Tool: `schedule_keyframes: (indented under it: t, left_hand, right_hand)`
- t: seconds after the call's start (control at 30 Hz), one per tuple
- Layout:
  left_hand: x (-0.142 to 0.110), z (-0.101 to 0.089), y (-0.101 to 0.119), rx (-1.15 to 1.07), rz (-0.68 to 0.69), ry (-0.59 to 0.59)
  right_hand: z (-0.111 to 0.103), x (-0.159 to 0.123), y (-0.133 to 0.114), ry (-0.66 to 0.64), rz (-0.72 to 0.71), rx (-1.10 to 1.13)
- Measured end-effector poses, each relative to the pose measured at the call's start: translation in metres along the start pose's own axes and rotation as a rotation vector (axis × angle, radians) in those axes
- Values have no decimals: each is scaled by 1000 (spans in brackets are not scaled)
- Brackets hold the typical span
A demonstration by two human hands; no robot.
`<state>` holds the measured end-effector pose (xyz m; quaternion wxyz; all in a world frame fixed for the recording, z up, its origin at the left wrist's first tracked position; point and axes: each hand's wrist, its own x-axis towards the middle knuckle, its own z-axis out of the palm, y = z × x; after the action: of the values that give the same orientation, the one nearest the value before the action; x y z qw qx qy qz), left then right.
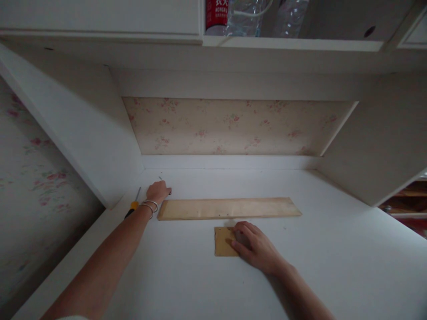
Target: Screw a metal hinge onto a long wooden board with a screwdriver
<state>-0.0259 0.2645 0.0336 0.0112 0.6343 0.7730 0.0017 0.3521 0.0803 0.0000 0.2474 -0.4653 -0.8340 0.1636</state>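
Observation:
A long pale wooden board [230, 208] lies flat across the white desk top [333, 258]. My left hand [157, 192] reaches to the board's left end, fingers curled down on something small I cannot make out. Silver bangles circle that wrist. A small square wooden piece [223, 241] lies in front of the board. My right hand [254, 245] rests flat on its right part, fingers spread, covering some of it.
A screwdriver with a yellow and black handle [133, 205] lies by the left wall panel [83, 133]. White side panels close the desk recess on both sides. Plastic bottles [250, 15] stand on a shelf overhead. Floral wallpaper backs the recess.

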Motion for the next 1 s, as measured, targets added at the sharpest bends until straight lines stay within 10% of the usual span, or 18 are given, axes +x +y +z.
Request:
schedule_keyframes:
  t: [1.0]
  left_hand:
    - [11,6,-1,-192,-57,-60]
  right_hand:
    - [0,0,-1,-2,-3,-6]
